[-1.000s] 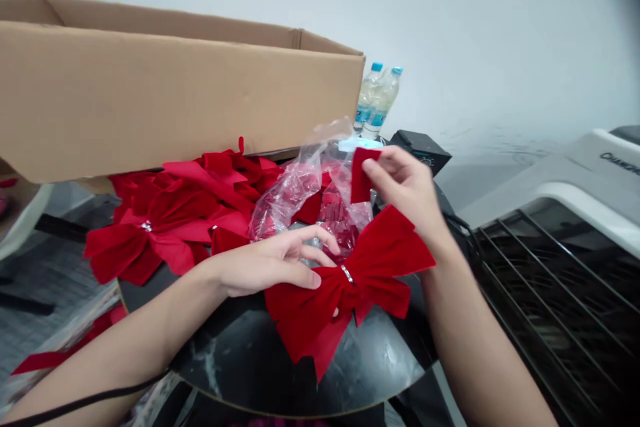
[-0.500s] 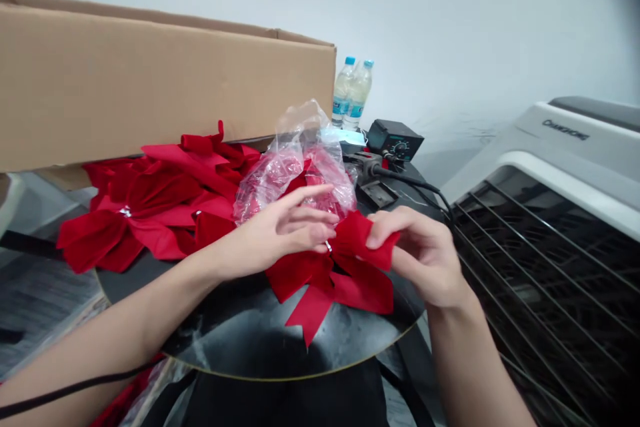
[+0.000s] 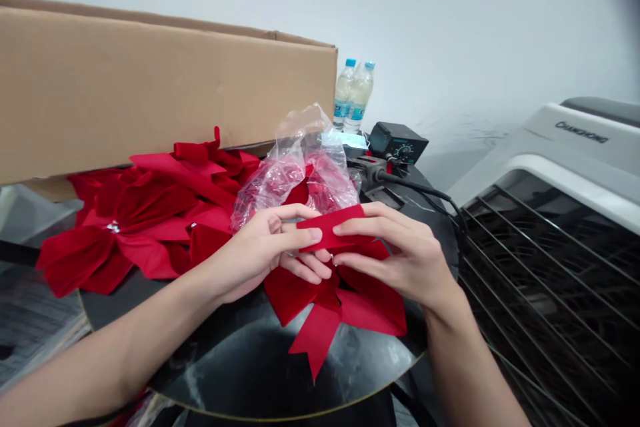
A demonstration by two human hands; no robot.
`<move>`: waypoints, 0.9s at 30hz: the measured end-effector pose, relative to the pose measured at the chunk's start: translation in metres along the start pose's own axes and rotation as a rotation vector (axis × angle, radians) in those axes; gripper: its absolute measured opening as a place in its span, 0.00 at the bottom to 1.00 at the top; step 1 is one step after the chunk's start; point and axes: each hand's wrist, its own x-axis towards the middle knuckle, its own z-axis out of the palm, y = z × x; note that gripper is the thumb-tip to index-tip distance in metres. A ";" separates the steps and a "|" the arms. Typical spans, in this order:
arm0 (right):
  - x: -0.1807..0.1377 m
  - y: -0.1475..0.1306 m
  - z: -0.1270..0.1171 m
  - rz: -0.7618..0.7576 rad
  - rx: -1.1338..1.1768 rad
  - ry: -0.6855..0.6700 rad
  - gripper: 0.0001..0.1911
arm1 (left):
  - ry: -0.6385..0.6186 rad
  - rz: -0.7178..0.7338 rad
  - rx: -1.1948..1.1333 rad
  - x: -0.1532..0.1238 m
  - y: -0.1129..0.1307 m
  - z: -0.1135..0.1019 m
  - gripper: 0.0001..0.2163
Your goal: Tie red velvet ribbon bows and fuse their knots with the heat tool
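A red velvet bow with notched tails lies at the front of the round dark table. My left hand pinches the left end of its raised upper loop, thumb in front and fingers behind. On the loop's right part, my right hand grips with its fingertips. The bow's centre, with a small silvery tie, is partly hidden by my fingers. Behind the hands sits a clear plastic bag with red material inside. More red bows are heaped to the left.
A long cardboard box stands at the back left. Two water bottles, a black box with a dial and a thick black cable are at the back right. A white appliance with a dark grille borders the table's right side.
My left hand, which was stretched out over the bow, now pinches the loop. My right hand has shifted left along it, and the loop is flattened between both hands.
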 end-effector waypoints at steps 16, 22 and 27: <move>-0.002 -0.012 0.012 0.473 0.211 0.167 0.11 | 0.228 0.274 0.323 -0.005 -0.002 0.006 0.14; 0.007 -0.012 -0.002 0.523 0.316 0.002 0.09 | 0.218 0.324 0.388 -0.005 -0.002 0.004 0.13; 0.019 -0.016 -0.014 0.501 0.185 -0.200 0.14 | 0.242 0.355 0.445 -0.005 -0.002 0.004 0.10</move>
